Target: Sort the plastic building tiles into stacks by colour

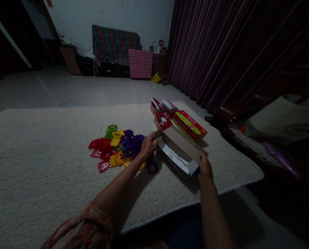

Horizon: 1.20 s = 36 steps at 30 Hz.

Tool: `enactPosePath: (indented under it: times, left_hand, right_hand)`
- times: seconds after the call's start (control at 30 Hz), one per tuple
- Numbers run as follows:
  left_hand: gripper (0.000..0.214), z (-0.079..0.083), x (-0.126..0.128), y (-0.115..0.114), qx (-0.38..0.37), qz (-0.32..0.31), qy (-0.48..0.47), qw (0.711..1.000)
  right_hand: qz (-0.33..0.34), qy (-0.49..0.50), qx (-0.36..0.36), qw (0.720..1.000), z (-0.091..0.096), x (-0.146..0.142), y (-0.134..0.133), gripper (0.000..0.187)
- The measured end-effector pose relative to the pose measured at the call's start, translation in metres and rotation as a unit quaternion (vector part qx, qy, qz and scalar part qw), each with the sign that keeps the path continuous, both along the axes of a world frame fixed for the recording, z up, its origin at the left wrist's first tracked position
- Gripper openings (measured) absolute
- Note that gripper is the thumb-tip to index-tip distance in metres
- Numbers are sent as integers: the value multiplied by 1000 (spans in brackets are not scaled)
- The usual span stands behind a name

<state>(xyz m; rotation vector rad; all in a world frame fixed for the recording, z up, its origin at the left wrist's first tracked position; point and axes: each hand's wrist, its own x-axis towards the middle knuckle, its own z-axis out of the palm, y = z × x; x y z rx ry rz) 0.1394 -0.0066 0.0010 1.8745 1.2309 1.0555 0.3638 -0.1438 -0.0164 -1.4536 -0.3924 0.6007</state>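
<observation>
An opened cardboard box (pixel 180 142) with a brown inside and some white lining lies tilted between my hands. My left hand (pixel 148 146) is closed on its far left end, gripping a flap. At the near right end, my right hand (pixel 205 166) is closed on the box's edge. Left of the box, a loose pile of interlocking plastic building pieces (pixel 130 144) in purple, yellow, red and green spreads over the quilted mat. A dark square frame piece (pixel 152 168) lies beside my left wrist.
Just beyond the box stand a red and yellow box (pixel 190 124) and several red boxes (pixel 162 119). The cream quilted mat (pixel 40 145) covers the surface before me. A purple curtain (pixel 196 45) hangs at the right, and a checked cloth (pixel 140 64) drapes over a low cabinet at the back.
</observation>
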Motion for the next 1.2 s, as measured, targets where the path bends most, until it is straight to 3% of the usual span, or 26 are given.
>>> enactPosePath:
  times: [0.1,0.17,0.27,0.37,0.53,0.67,0.8,0.93,1.07,1.2]
  left_hand:
    - [40,-3,4,-3,56,-31,11,998]
    - [32,-4,5,-2,72,-58,9,996]
    - [25,-5,5,0,67,-82,2,994]
    - [22,-6,5,2,47,-85,-24,995]
    - [25,-10,5,6,-40,-66,-110,991]
    - [29,-13,6,8,-125,-82,-164,975]
    - [33,-14,8,7,-155,-63,-203,965]
    - [39,-15,13,7,-156,3,-197,968]
    - [58,-18,20,7,-184,50,-167,967]
    - [47,-24,24,5,-192,10,-190,963]
  right_hand:
    - [-55,-95,-28,994,3,0,0,41]
    - [-47,-152,14,987,6,-5,-3,47]
    - [14,-181,61,981,9,-11,-14,54]
    - [132,-219,64,965,14,-12,-28,55]
    - [337,-344,13,876,37,-9,-47,66]
    - [434,-383,-83,812,54,-11,-54,83]
    - [402,-441,-166,785,55,-24,-55,90]
    - [347,-493,-210,770,51,-39,-57,81]
    - [372,-483,-200,767,62,-37,-54,73]
    - [319,-482,-192,793,83,-18,-30,61]
